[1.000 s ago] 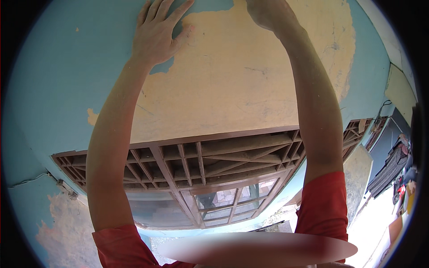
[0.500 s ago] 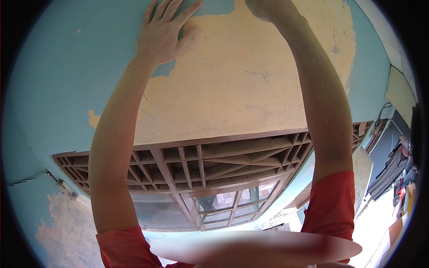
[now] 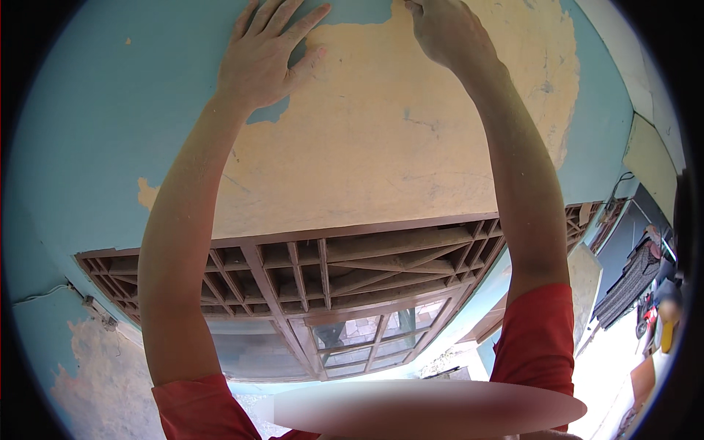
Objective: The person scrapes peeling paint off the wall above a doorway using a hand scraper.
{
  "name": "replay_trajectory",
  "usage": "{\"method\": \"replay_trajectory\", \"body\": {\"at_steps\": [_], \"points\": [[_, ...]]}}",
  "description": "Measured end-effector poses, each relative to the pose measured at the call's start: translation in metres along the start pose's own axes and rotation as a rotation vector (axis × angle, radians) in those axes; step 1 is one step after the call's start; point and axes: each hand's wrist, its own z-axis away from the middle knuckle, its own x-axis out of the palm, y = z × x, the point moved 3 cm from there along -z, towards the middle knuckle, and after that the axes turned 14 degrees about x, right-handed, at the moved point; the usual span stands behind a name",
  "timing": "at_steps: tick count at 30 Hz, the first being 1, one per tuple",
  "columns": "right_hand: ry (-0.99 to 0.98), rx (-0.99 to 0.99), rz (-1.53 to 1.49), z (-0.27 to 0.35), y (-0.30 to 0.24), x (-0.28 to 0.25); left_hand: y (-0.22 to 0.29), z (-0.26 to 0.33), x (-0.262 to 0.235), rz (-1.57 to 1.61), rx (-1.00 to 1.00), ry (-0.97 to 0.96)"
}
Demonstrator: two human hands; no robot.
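Note:
Both my arms reach up to a wall (image 3: 381,147) with light blue paint and a large bare yellowish patch where the paint is gone. My left hand (image 3: 265,55) lies flat on the wall at the edge of the blue paint, fingers spread, holding nothing. My right hand (image 3: 447,33) is curled against the wall at the top of the bare patch, near a remaining strip of blue paint (image 3: 359,11). Its fingertips are partly cut off by the top of the picture, so whether it holds a tool is hidden.
Below the patch runs a brown wooden lattice transom (image 3: 345,271) over a glazed window frame (image 3: 367,337). A thin cable (image 3: 51,293) crosses the peeling lower left wall. Dark clothes (image 3: 631,282) hang at the right, near a yard with small objects.
Both hands have stayed on the wall at nearly the same spots. The view has shifted slightly, and my right hand has edged a little along the top of the bare patch.

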Motion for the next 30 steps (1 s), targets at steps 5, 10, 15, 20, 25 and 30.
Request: {"method": "replay_trajectory", "body": {"at_steps": [5, 10, 15, 20, 25, 30], "points": [[-0.073, 0.249, 0.078, -0.041, -0.011, -0.007, 0.002, -0.004, 0.0, -0.034, -0.002, -0.017], [0.065, -0.13, -0.028, -0.024, 0.009, 0.004, -0.003, 0.004, -0.005, -0.015, -0.008, -0.049], [-0.027, 0.148, -0.053, -0.043, -0.006, 0.0, 0.002, 0.005, -0.001, -0.034, 0.001, -0.069], [-0.079, 0.139, -0.074, -0.055, -0.02, -0.015, -0.003, 0.005, 0.0, -0.022, 0.003, -0.052], [0.246, -0.013, 0.237, -0.048, -0.003, 0.016, -0.004, 0.011, 0.001, -0.103, 0.03, 0.085], [0.023, 0.119, 0.115, -0.067, -0.032, -0.036, 0.001, 0.007, 0.006, -0.096, -0.028, 0.033]]}}
